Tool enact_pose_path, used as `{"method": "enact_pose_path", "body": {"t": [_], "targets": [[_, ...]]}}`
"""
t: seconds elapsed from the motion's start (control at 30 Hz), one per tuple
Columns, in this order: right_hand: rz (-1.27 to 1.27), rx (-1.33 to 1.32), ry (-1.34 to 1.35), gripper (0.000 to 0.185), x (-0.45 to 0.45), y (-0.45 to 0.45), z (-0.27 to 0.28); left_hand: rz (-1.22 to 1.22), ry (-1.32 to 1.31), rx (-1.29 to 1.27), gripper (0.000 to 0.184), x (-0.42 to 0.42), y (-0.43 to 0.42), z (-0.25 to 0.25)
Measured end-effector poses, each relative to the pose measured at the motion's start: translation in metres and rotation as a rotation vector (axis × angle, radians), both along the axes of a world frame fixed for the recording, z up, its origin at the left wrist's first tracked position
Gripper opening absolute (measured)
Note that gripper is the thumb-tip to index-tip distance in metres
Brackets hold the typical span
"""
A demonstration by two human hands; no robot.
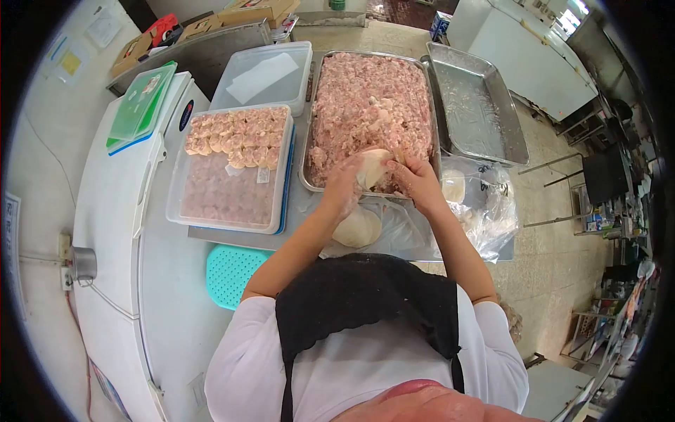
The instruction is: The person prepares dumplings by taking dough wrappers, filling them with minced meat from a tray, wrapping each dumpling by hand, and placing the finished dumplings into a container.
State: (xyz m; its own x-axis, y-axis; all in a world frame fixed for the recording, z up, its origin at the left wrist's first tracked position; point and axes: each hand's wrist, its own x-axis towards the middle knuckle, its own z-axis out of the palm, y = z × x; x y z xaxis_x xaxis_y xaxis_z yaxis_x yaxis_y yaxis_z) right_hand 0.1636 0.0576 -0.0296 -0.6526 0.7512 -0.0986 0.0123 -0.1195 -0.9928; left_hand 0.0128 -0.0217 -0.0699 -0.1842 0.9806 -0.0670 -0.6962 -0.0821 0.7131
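My left hand (344, 184) is closed around a pale, round stack of dumpling wrappers (375, 167), held over the near edge of a metal tray. Close beside it, my right hand (420, 183) has its fingers curled round a small tan stick-like tool (399, 154); most of the tool is hidden. Pink minced meat (373, 91) fills the metal tray (304, 158), heaped toward the back. Below my left hand, another pale stack of wrappers (357, 227) lies partly in clear plastic on the table.
At left, a clear plastic box (176, 204) holds rows of meat-filled dumplings. Behind it stands another clear container (306, 60) with white paper inside. An emptied-looking metal tray (474, 105) sits at right, above a plastic bag (492, 211). A turquoise perforated stool (235, 274) stands at lower left.
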Motion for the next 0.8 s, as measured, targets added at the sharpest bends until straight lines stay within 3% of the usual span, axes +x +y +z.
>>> {"method": "enact_pose_path", "body": {"t": [0.07, 0.17, 0.3, 0.4, 0.47, 0.57, 0.7, 0.8], "targets": [[-0.025, 0.121, -0.066, 0.020, 0.005, 0.014, -0.026, 0.044, -0.176, -0.067, 0.035, -0.005, -0.003, 0.008], [-0.045, 0.167, -0.134, 0.023, 0.002, 0.014, -0.032, 0.080, -0.034, -0.089, 0.034, 0.003, -0.005, 0.008], [-0.074, 0.192, -0.042, 0.025, -0.007, 0.012, -0.040, 0.171, -0.098, -0.112, 0.031, 0.011, -0.004, 0.001], [-0.135, 0.282, -0.181, 0.021, 0.003, 0.027, -0.072, 0.161, -0.223, -0.025, 0.029, -0.006, -0.004, 0.005], [-0.159, 0.329, -0.143, 0.019, 0.006, 0.018, -0.050, 0.144, -0.281, 0.010, 0.032, -0.017, -0.006, 0.024], [-0.196, 0.292, -0.075, 0.020, 0.008, 0.014, -0.032, 0.214, 0.047, 0.029, 0.035, -0.024, 0.001, 0.016], [-0.121, 0.108, -0.244, 0.030, 0.013, 0.015, -0.008, 0.234, -0.219, -0.082, 0.036, -0.024, 0.014, 0.014], [-0.140, 0.672, -0.202, 0.032, 0.005, 0.017, -0.041, 0.218, -0.411, -0.043, 0.043, -0.024, 0.023, 0.022]]}}
